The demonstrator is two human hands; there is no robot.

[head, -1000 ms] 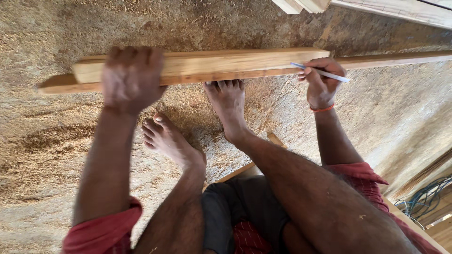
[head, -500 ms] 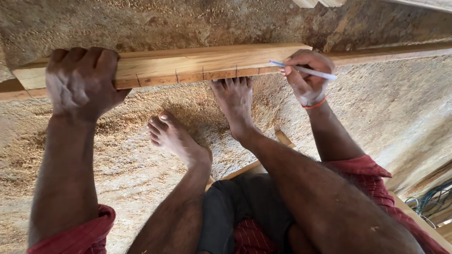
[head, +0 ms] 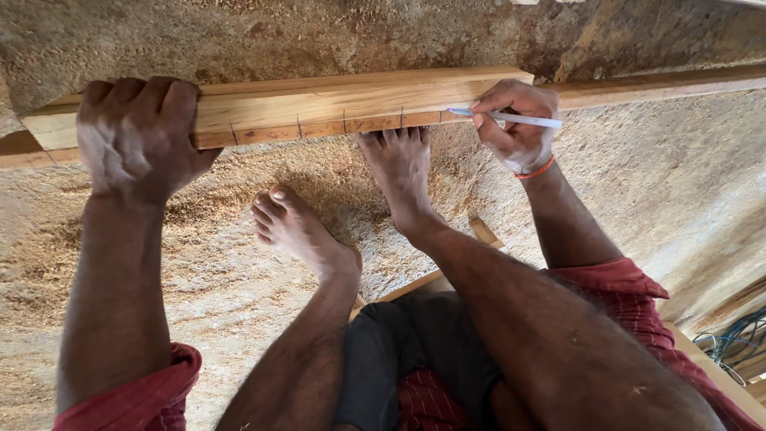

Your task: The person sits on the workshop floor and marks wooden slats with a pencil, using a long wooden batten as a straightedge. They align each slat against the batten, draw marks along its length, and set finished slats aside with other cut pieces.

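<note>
A long squared wooden beam (head: 319,104) lies across the sawdust floor in front of me. Several short dark marks run along its near edge. My left hand (head: 140,136) clamps down over the beam's left end. My right hand (head: 519,124) holds a white and blue pen (head: 507,119) with its tip on the beam near the right end. My right foot (head: 399,172) presses its toes against the beam's near side. My left foot (head: 295,227) rests on the sawdust a little behind.
Sawdust covers the floor (head: 199,263) all around. A second, longer plank (head: 662,80) lies under or behind the beam and runs off to the right. A low wooden seat edge (head: 487,233) shows under my legs. Cables (head: 730,343) lie at the lower right.
My view has shifted, so the beam sits lower and my left hand has slid left along it. My right hand with the pen has moved slightly right along the marked edge.
</note>
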